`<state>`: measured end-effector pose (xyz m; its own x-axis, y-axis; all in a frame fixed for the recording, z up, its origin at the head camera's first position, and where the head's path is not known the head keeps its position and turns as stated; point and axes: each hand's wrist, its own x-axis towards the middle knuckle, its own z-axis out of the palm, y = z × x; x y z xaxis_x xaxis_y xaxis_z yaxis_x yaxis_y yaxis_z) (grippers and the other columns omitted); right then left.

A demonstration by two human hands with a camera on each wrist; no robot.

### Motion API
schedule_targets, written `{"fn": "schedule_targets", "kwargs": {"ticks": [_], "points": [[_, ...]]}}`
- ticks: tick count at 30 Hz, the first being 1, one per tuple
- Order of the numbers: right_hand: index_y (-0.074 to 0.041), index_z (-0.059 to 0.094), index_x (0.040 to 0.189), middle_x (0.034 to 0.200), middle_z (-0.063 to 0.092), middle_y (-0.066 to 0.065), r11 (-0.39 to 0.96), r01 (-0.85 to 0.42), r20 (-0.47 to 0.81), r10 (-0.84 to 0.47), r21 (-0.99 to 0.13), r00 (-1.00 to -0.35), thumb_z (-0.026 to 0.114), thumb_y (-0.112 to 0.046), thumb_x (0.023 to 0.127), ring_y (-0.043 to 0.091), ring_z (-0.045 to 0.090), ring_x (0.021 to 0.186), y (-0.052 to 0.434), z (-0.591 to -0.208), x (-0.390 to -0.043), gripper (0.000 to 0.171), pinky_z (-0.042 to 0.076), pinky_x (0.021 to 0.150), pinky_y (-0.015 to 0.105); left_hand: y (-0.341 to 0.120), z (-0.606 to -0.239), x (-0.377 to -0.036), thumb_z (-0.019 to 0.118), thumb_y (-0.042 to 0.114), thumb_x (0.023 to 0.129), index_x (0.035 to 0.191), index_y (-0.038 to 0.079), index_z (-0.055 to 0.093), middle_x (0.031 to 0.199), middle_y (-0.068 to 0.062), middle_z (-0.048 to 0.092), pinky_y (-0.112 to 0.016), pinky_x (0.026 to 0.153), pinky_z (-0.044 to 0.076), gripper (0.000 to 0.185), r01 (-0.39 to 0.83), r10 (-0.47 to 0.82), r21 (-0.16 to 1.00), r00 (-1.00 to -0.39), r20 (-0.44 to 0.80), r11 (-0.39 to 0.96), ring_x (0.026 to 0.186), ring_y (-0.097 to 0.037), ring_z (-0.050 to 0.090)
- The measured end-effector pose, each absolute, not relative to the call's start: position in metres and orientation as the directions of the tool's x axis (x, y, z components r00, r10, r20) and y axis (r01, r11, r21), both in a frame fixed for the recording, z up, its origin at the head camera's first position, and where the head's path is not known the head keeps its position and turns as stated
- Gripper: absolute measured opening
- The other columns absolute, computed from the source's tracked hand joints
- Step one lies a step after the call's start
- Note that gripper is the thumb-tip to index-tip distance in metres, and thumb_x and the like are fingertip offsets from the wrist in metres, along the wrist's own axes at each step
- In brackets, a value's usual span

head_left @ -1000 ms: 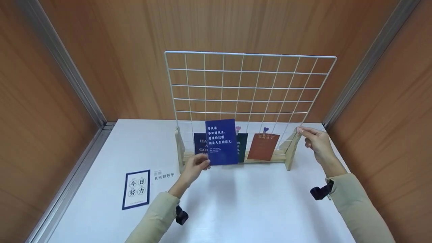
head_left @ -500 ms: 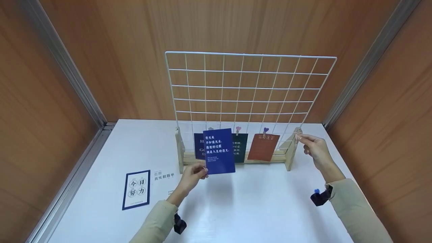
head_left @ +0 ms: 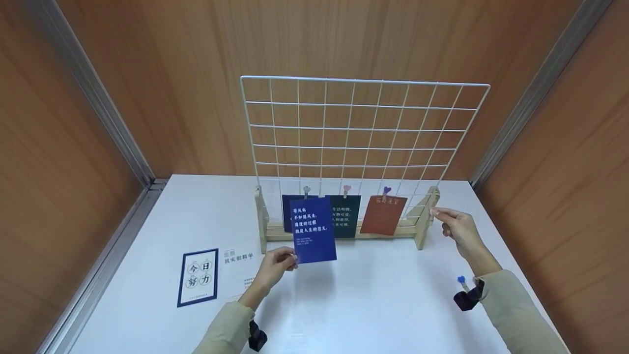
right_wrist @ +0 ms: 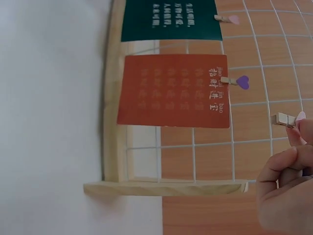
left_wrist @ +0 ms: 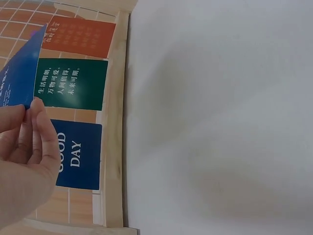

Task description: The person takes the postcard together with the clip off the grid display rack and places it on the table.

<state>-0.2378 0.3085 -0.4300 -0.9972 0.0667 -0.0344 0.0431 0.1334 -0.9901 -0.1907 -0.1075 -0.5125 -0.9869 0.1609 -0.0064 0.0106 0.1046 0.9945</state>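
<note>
My left hand (head_left: 276,265) pinches a blue card (head_left: 314,231) with white writing by its lower left corner. The card is held up in front of a white wire grid rack (head_left: 363,129), partly covering a navy card (left_wrist: 80,156) behind it. Out by the rack's right wooden foot (head_left: 422,226), my right hand (head_left: 462,233) pinches a small wooden clothespin (right_wrist: 283,120) with a pink heart. Something purple shows among its curled fingers, too hidden to tell. Clothespins fix the navy, green (head_left: 346,216) and red (head_left: 384,215) cards low on the rack.
On the white table (head_left: 383,295) at left lie a blue-bordered card (head_left: 198,278) and a white card (head_left: 238,270), partly hidden by my left arm. A blue-topped clothespin (head_left: 461,280) lies near my right wrist. Wooden walls (head_left: 73,172) stand around the table.
My left hand has drawn the blue card down and slightly left, uncovering the green card and the navy card's clothespin. My right hand has sunk a little, still pinching its clothespin.
</note>
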Motion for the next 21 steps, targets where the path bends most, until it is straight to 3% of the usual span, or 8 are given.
{"fn": "schedule_targets", "kwargs": {"ticks": [3, 7, 10, 16, 21], "points": [[0.002, 0.060, 0.107, 0.080, 0.053, -0.005, 0.151, 0.052, -0.041, 0.072, -0.987, -0.997, 0.062, -0.026, 0.083, 0.003, 0.038, 0.049, 0.311, -0.436, -0.237, 0.037, 0.036, 0.048, 0.018, -0.110, -0.516, -0.189, 0.051, -0.003, 0.085, 0.095, -0.011, 0.057, 0.075, -0.011, 0.059, -0.030, 0.065, 0.049, 0.015, 0.002, 0.170, 0.996, -0.985, -0.013, 0.088, 0.068, -0.018, 0.057], [-0.008, 0.065, 0.099, 0.082, 0.054, -0.005, 0.153, 0.081, -0.069, 0.082, -0.985, -0.994, 0.062, -0.028, 0.083, 0.003, 0.037, 0.051, 0.315, -0.443, -0.235, 0.026, 0.036, 0.049, 0.018, -0.115, -0.524, -0.186, 0.051, -0.002, 0.085, 0.095, -0.012, 0.057, 0.076, -0.014, 0.059, -0.032, 0.066, 0.049, 0.015, -0.008, 0.178, 0.996, -0.984, -0.023, 0.085, 0.069, -0.020, 0.057], [-0.009, 0.065, 0.100, 0.082, 0.052, -0.005, 0.147, 0.113, -0.101, 0.091, -0.983, -0.991, 0.061, -0.028, 0.083, 0.004, 0.037, 0.051, 0.317, -0.449, -0.233, 0.025, 0.036, 0.050, 0.018, -0.119, -0.537, -0.186, 0.051, 0.001, 0.086, 0.096, -0.011, 0.058, 0.075, -0.011, 0.060, -0.031, 0.066, 0.049, 0.016, -0.031, 0.183, 0.995, -0.982, -0.048, 0.093, 0.069, -0.018, 0.057], [0.008, 0.051, 0.116, 0.079, 0.048, -0.004, 0.170, 0.155, -0.141, 0.091, -0.973, -0.986, 0.059, -0.026, 0.085, 0.004, 0.038, 0.050, 0.320, -0.464, -0.228, 0.047, 0.037, 0.050, 0.020, -0.124, -0.554, -0.179, 0.051, 0.003, 0.086, 0.097, -0.008, 0.058, 0.075, -0.006, 0.059, -0.029, 0.066, 0.049, 0.017, -0.098, 0.175, 0.987, -0.977, -0.120, 0.131, 0.069, -0.015, 0.057], [0.010, 0.050, 0.116, 0.078, 0.047, -0.004, 0.183, 0.158, -0.143, 0.094, -0.970, -0.985, 0.059, -0.028, 0.085, 0.004, 0.038, 0.050, 0.321, -0.471, -0.226, 0.050, 0.037, 0.050, 0.019, -0.127, -0.561, -0.173, 0.051, 0.002, 0.086, 0.096, -0.008, 0.058, 0.075, -0.007, 0.059, -0.030, 0.067, 0.049, 0.016, -0.103, 0.174, 0.987, -0.977, -0.123, 0.123, 0.069, -0.015, 0.057]]}}
